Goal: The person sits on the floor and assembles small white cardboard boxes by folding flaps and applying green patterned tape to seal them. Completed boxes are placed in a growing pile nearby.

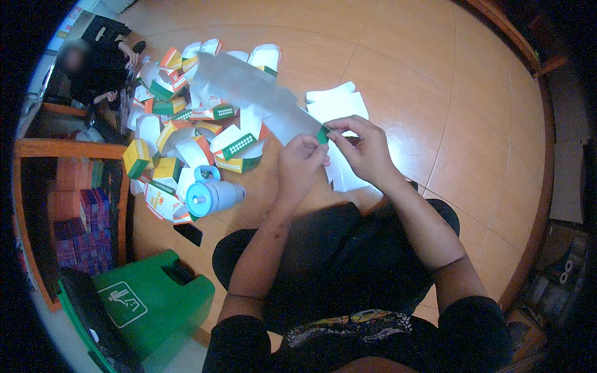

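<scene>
A flat, pale cardboard piece [249, 87], its far part blurred by motion, slants from my hands up over the pile at the left. Its near end shows a small green part [322, 135]. My left hand [303, 156] pinches that end from the left with curled fingers. From the right, my right hand [362, 144] grips the same end between thumb and fingers. Beneath and beyond my hands lie flat white card sheets [339, 107] on the tan tiled surface [410, 81]. At the left is a heap of folded cartons [177, 133] in white, orange, yellow and green.
A light blue lidded tumbler [217, 196] stands at the heap's near edge, with a dark phone-like slab [188, 234] beside it. A green folding floor sign [149, 311] is at lower left, near a wooden shelf [68, 149] holding stacked packs. Another person [99, 74] sits far left.
</scene>
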